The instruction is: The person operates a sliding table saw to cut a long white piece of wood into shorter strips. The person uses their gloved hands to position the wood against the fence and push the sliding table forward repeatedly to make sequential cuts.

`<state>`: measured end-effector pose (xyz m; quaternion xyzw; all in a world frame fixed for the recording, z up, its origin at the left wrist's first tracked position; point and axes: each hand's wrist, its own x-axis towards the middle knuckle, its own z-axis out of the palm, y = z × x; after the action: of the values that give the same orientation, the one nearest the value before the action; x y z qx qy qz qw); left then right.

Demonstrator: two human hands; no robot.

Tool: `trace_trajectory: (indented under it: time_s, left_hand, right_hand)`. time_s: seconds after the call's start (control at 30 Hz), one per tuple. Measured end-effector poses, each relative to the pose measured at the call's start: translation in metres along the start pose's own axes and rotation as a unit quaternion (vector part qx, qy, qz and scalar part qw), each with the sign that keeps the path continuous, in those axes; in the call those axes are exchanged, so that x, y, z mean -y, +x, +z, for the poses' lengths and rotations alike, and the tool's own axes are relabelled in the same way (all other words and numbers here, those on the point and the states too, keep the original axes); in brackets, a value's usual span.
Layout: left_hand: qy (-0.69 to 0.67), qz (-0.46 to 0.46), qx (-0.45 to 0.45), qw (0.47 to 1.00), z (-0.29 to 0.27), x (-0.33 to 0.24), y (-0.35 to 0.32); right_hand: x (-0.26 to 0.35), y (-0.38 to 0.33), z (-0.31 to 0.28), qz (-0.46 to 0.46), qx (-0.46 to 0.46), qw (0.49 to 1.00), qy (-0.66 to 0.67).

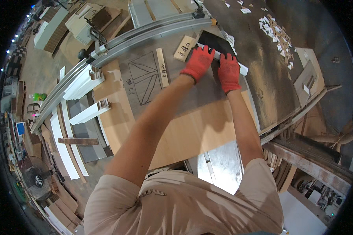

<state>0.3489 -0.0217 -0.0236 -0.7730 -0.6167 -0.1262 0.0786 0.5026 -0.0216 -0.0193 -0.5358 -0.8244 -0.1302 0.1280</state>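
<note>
Both my hands wear red gloves with dark fingertips and reach out across the work table. My left hand (200, 62) is closed with its fingertips over a white strip (243, 69). Beside it, my right hand (228, 73) also has its fingers bent over the same strip, whose right end sticks out past the glove. Directly beyond the strip lies a black flat piece (215, 42). A short wooden block (184, 48) with dark handwriting sits just left of my left hand. Most of the strip's middle is covered by the gloves.
A metal rail (153, 33) crosses behind the table's left part. Stacked white strips (83, 83) lie at the left, and a marked wooden stick (162, 67) rests on a grey board (145, 94) with line drawings. Small offcuts (276, 35) litter the dark surface at far right.
</note>
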Motion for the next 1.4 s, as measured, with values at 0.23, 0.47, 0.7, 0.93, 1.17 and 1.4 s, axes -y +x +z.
trace_trajectory:
  time_s: [0.23, 0.47, 0.7, 0.93, 1.17, 1.4]
  left_hand:
    - [-0.368, -0.285, -0.148, 0.873, -0.005, -0.029, -0.026]
    - [-0.257, -0.237, 0.018, 0.937, 0.008, -0.010, -0.017]
    - [-0.182, -0.225, 0.102, 0.952, -0.011, -0.025, -0.003]
    - [-0.317, -0.142, -0.084, 0.934, -0.057, 0.059, -0.003]
    - [0.083, -0.245, -0.048, 0.965, -0.055, 0.282, -0.051]
    - [0.102, -0.260, 0.041, 0.959, -0.043, 0.288, -0.042]
  right_hand:
    - [0.000, 0.005, 0.010, -0.016, 0.015, 0.998, -0.065]
    - [0.002, 0.008, 0.009, -0.029, -0.016, 0.999, -0.031]
    - [0.004, 0.012, 0.017, 0.004, 0.020, 0.997, -0.068]
    - [-0.007, 0.013, 0.016, 0.026, 0.071, 0.996, -0.051]
    - [0.025, 0.025, 0.020, 0.015, 0.048, 0.999, -0.021]
    - [0.024, 0.017, 0.023, 0.048, -0.004, 0.998, -0.051]
